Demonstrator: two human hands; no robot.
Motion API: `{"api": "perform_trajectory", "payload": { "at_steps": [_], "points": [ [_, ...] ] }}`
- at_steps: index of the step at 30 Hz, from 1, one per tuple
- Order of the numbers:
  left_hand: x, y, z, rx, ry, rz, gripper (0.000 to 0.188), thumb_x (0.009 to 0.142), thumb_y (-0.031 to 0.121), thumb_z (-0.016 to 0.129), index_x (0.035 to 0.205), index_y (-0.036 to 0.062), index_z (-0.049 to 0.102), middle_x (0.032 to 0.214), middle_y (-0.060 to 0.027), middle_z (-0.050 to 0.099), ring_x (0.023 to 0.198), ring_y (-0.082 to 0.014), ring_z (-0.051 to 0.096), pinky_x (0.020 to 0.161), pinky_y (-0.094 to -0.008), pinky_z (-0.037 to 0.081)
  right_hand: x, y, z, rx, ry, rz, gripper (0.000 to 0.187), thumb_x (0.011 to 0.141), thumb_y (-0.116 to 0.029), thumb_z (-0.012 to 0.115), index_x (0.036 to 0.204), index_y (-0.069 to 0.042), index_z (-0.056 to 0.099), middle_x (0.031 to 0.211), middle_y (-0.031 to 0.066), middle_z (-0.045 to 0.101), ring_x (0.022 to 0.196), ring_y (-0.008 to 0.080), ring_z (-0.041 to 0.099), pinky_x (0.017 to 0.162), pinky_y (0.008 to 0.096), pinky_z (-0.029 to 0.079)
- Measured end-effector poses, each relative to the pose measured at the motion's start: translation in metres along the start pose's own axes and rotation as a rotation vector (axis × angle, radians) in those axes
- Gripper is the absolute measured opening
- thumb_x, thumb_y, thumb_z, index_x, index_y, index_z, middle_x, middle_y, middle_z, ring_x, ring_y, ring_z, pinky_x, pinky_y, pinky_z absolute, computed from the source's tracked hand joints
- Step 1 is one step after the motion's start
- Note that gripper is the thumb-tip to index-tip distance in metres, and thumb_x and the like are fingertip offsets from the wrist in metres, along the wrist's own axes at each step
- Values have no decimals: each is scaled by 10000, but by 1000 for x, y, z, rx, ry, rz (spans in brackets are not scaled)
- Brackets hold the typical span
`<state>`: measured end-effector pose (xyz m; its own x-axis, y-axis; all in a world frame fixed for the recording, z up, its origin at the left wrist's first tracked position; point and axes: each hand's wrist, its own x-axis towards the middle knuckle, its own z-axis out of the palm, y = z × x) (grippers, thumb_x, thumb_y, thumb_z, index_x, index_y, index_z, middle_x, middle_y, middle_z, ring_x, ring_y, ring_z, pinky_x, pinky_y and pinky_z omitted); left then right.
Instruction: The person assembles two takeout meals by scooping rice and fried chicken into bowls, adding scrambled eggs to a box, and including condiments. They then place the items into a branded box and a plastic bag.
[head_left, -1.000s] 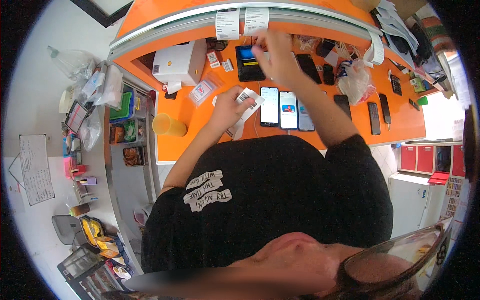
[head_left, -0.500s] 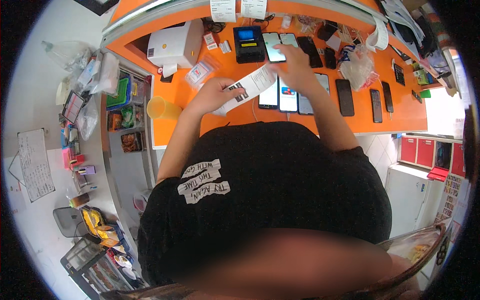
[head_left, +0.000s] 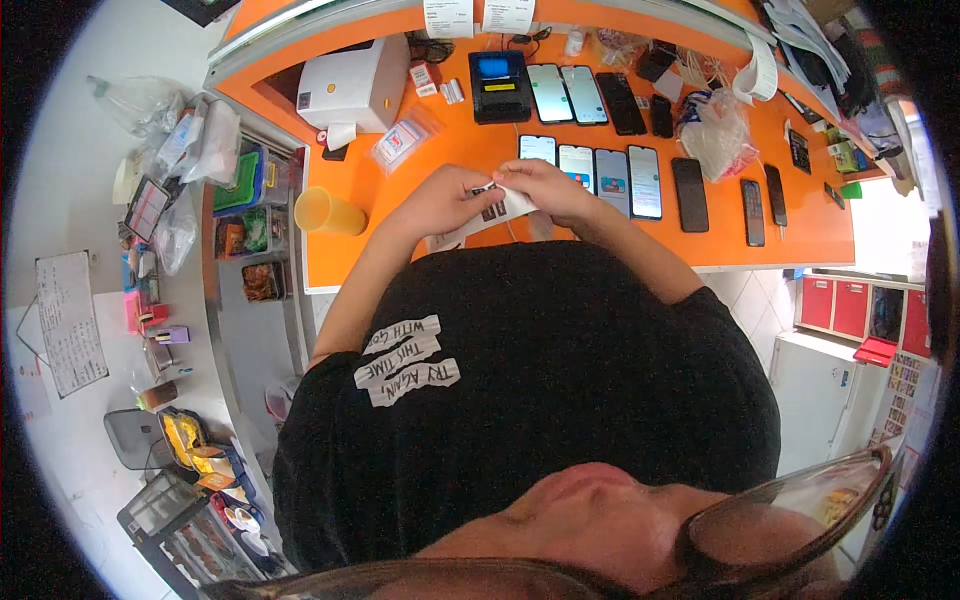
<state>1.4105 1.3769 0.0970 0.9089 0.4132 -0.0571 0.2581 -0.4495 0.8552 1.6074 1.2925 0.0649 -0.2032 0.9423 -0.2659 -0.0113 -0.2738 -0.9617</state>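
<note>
Close to my body, over the front of the orange desk [head_left: 400, 262], a printed white paper slip [head_left: 512, 206] is held between both hands. My left hand [head_left: 445, 203] pinches it from the left, thumb on top. My right hand [head_left: 552, 190] grips its upper edge, fingertips meeting the left ones. Part of the slip is hidden behind the fingers. Just beyond my hands lies a row of lit phones, including a white-screened phone [head_left: 645, 182] and a blue-grey-screened phone [head_left: 611, 170]. Farther back rest two more lit phones, one being the left phone [head_left: 549, 92].
A white label printer [head_left: 352, 88] and a small black printer [head_left: 499, 87] stand at the back. A yellow cup [head_left: 329, 211] is at the left edge, near a clear plastic packet [head_left: 403, 143]. Dark phones, including one phone [head_left: 690, 194], and a plastic bag [head_left: 718, 128] occupy the right.
My right hand has come down and left from above the phones to the slip, beside my left hand. The slip now sits lower, partly covered by fingers, and the near phones are more exposed.
</note>
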Motion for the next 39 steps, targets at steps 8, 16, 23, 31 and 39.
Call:
{"api": "perform_trajectory", "payload": {
  "at_steps": [8, 16, 23, 31, 39],
  "points": [
    [-2, -9, -2, -206, -56, -19, 290, 962, 260, 630, 850, -3, 675, 668, -40, 640, 612, -74, 549, 577, -286, 465, -21, -26, -12, -494, -94, -177, 273, 937, -301, 643, 1001, -37, 663, 847, 99, 648, 766, 207, 626, 681, 340, 478],
    [-2, -31, -5, -223, 16, -236, 270, 983, 256, 598, 916, 10, 685, 733, -15, 655, 672, -63, 561, 618, -266, 470, -42, -32, -20, -588, 15, -201, 284, 951, -313, 606, 973, -31, 639, 821, 153, 626, 777, 310, 604, 719, 410, 461],
    [5, -5, 23, 0, -85, -84, 317, 989, 301, 580, 932, 11, 694, 740, -18, 648, 687, -80, 564, 623, -273, 466, -19, -1, 7, -622, 195, -158, 364, 1027, -342, 418, 982, -2, 539, 812, 225, 585, 785, 381, 603, 749, 477, 459],
    [12, -17, 40, -334, 438, -208, 358, 966, 347, 619, 912, 7, 713, 745, -41, 671, 646, -84, 562, 612, -274, 475, -20, 11, 20, -690, 414, -486, 301, 876, -204, 701, 1063, -10, 567, 1104, 159, 534, 1050, 290, 551, 868, 390, 446],
    [-24, -3, 18, -181, 17, -386, 288, 906, 295, 694, 1010, 31, 736, 822, -64, 702, 714, -106, 627, 657, -263, 501, -47, 15, -44, -188, 943, -581, 88, 1002, -71, 478, 960, -27, 542, 1098, 112, 653, 922, 182, 624, 817, 313, 513]
  ]
}}
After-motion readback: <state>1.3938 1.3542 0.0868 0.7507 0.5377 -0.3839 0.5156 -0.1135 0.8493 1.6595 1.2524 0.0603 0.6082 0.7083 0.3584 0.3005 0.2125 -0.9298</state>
